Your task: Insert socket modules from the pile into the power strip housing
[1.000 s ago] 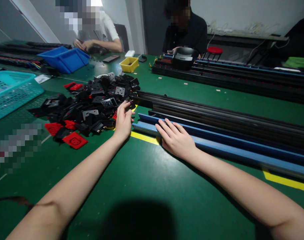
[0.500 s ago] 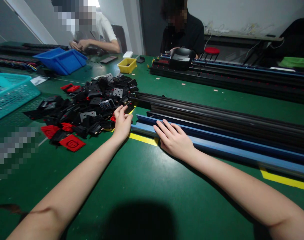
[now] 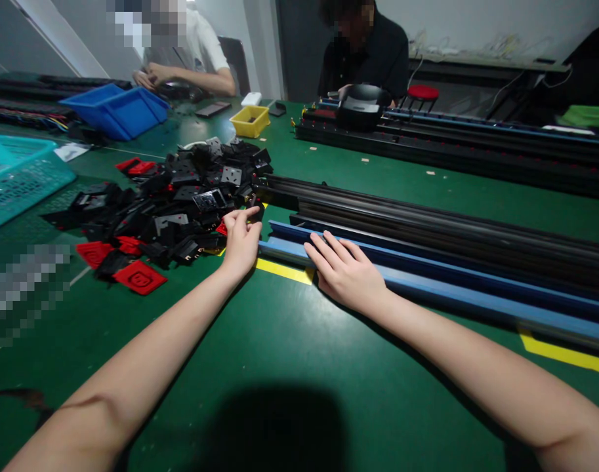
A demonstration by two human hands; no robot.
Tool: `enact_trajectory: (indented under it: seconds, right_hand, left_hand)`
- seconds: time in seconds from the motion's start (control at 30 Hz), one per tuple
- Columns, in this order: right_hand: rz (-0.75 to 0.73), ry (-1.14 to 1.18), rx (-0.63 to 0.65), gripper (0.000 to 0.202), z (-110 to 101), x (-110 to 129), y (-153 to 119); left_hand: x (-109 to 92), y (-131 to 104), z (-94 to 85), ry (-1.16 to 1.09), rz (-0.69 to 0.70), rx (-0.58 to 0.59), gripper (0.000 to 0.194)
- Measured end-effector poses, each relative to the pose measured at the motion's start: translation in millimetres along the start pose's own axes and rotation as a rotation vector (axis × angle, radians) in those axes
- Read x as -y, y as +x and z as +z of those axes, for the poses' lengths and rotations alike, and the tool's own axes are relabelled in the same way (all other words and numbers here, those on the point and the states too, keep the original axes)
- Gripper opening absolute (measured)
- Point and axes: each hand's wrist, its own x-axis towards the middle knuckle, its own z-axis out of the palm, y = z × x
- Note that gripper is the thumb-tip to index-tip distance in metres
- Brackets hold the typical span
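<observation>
Resting on blue rail point(image 3: 451, 288): my right hand point(image 3: 348, 272), fingers unclenched.
Left hand point(image 3: 241, 244): beside parts pile point(image 3: 185, 196), fingers bent; grip, I cannot tell.

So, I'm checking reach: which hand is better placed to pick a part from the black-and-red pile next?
Probably the left hand: it is at the edge of the pile, while the right hand lies farther off on a blue rail.

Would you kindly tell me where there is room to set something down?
The green tabletop is bare between the forearms, short of the yellow tape. Another band, dotted with pale tags, lies between the black rails and far black strips. Crowded: around the left hand, beside the socket-module heap, and the right hand, over the blue rail.
</observation>
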Motion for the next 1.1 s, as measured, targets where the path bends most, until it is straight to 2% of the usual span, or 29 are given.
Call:
enact_trajectory:
  seconds: [0.53, 0.93, 1.1]
  right_hand:
    - [-0.003, 0.004, 0.012, 0.054, -1.9, 0.5, 0.7]
    - [0.005, 0.016, 0.018, 0.056, -2.9, 0.7, 1.3]
    - [0.007, 0.033, 0.028, 0.056, -3.0, 0.4, 2.2]
  left_hand:
    - [4.7, -0.4, 2.0, -0.005, 0.021, 0.0, 0.041]
    - [1.3, -1.8, 2.2, -0.014, 0.043, -0.03, 0.018]
    - [-1.1, -3.9, 1.8, 0.0, 0.099, -0.058, 0.031]
